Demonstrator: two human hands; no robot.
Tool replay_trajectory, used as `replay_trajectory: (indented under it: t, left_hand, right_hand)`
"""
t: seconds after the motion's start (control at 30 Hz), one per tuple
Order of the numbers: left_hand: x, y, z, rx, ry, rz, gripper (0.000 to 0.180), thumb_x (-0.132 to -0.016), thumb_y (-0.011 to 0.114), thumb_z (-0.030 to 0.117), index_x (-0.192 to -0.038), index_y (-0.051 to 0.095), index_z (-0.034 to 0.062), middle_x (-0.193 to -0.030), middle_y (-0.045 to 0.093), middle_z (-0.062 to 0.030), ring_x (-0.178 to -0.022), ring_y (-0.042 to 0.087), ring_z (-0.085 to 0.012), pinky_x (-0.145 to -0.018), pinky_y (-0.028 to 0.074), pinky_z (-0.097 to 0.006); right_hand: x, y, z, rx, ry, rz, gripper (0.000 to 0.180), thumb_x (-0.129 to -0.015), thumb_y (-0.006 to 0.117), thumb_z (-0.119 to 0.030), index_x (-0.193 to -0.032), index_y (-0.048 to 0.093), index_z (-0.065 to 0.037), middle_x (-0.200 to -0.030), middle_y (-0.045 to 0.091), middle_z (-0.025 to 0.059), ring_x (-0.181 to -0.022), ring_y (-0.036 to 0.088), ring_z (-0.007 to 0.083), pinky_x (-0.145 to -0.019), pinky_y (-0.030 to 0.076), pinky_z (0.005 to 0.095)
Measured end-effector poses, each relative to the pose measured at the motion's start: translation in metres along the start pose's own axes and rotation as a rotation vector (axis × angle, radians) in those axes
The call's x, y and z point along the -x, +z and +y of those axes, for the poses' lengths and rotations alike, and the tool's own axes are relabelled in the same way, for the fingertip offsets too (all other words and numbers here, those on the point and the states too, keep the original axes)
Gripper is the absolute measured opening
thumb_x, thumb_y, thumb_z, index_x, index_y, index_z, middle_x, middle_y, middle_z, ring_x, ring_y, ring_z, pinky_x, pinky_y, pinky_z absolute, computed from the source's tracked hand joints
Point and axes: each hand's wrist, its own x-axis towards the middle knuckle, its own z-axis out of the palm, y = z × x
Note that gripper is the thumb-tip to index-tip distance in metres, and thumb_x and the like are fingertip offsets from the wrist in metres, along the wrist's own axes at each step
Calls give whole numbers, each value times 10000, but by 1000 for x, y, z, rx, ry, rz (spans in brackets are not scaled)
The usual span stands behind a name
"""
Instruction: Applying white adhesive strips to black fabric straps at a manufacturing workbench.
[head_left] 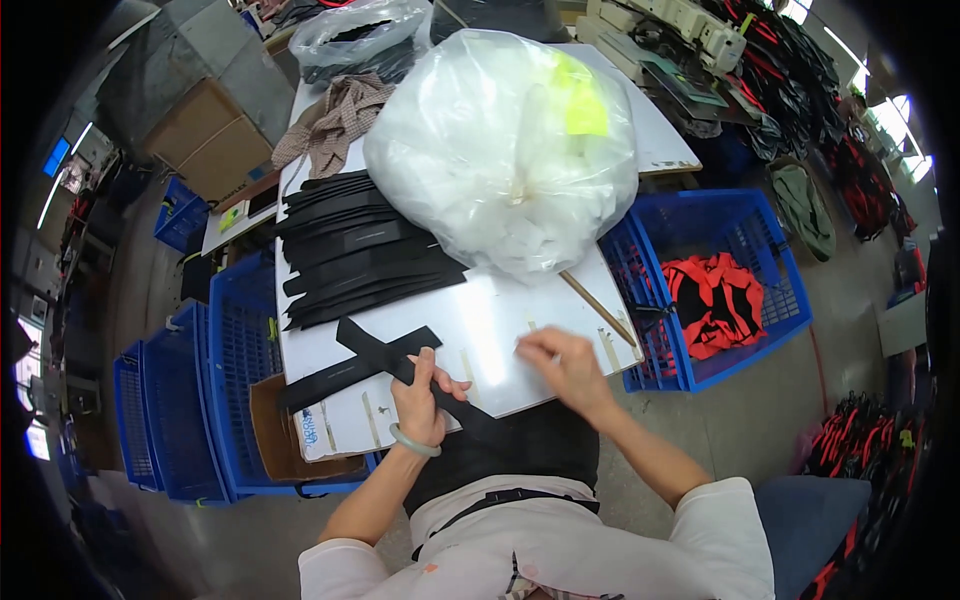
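Two black fabric strips (345,376) lie crossed on the white table's front left part. My left hand (422,398), with a pale bangle on its wrist, grips one of them near the table edge, thumb on top. That strip's near end hangs past the edge toward my lap. My right hand (568,372) is raised over the front right of the table, apart from the strips. Its fingers are curled into a pinch; whether something small sits in them I cannot make out. Beyond the crossed strips lies a layered row of black strips (370,240).
A large clear plastic bag (500,150) with white contents covers the table's middle. A thin stick (598,308) lies by the right edge. Blue crates (700,205) flank the table; the right one holds red and black pieces. A cardboard box (275,430) stands at the left corner.
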Motion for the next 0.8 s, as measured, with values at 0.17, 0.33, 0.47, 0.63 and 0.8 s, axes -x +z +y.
replay_trajectory:
  t: [0.17, 0.33, 0.47, 0.63, 0.8]
  left_hand:
    - [-11, -25, -10, -44, 8, 43, 305, -944, 602, 222, -730, 442, 74, -543, 503, -64, -438, 546, -203, -592, 566, -420]
    - [-4, -25, -43, 23, -75, 50, 279, -930, 603, 155, -711, 462, 54, -543, 517, -86, -419, 541, -219, -531, 562, -412]
    - [-6, -28, -38, 49, -94, -20, 270, -922, 620, 151, -721, 476, 42, -557, 514, -71, -428, 531, -194, -564, 568, -401]
    - [-6, -26, -21, 57, -60, -85, 170, -906, 637, 131, -855, 554, -8, -620, 537, -66, -454, 522, -156, -612, 565, -363]
    - [-7, 32, -21, 204, -22, -269, 372, -881, 666, 93, -1185, 532, -77, -760, 600, -82, -553, 556, -130, -621, 545, -316]
  right_hand:
    - [-102, -1, 38, 443, -283, 401, 137, -772, 664, -38, -899, 637, 4, -873, 622, 148, -841, 625, 321, -659, 503, 426]
    - [-145, 16, 79, 888, -221, 416, 149, -703, 672, -104, -840, 635, -57, -854, 604, 126, -841, 622, 302, -671, 522, 431]
    - [-131, -3, 65, 610, -14, 432, 113, -709, 712, -143, -763, 661, -58, -787, 620, 116, -745, 631, 297, -646, 490, 409]
    - [-64, -31, -9, 165, -74, 207, 102, -759, 708, -104, -768, 658, -15, -704, 588, 108, -616, 579, 230, -576, 455, 314]
    - [-7, 28, -23, 46, -208, 110, 91, -789, 708, -9, -872, 672, 1, -930, 664, 137, -789, 664, 222, -675, 522, 292]
